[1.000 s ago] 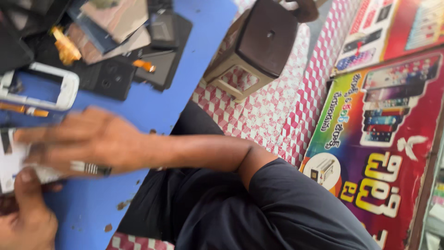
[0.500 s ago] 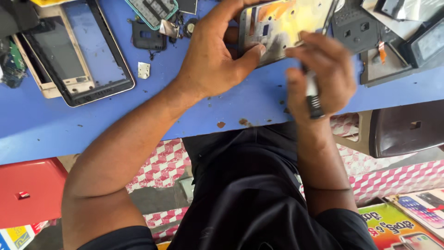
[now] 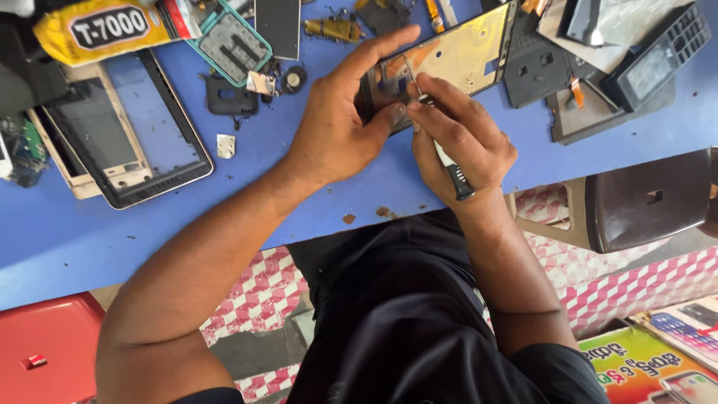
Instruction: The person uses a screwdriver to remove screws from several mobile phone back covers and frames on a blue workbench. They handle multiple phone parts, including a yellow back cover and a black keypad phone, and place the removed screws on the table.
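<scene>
A phone frame with a gold-coloured inner plate (image 3: pixel 456 56) rests on the blue table (image 3: pixel 224 209). My left hand (image 3: pixel 340 120) grips its lower left end, thumb on the edge and fingers spread over the top. My right hand (image 3: pixel 460 142) is closed around a small screwdriver (image 3: pixel 452 168) with a black and white handle. The thin metal tip touches the frame's lower part, just beside my left thumb.
A large dark phone frame (image 3: pixel 112 135) lies at the left beside a yellow glue tube (image 3: pixel 105 30) and a teal-edged part (image 3: pixel 232 45). Dark covers and a keypad panel (image 3: pixel 658 52) lie at the right. A brown stool (image 3: pixel 643 202) and a red stool (image 3: pixel 45 352) flank my lap.
The camera view swung round and closed in on the table. My hands stay on the phone frame, and the screwdriver tip now rests on its lower part.
</scene>
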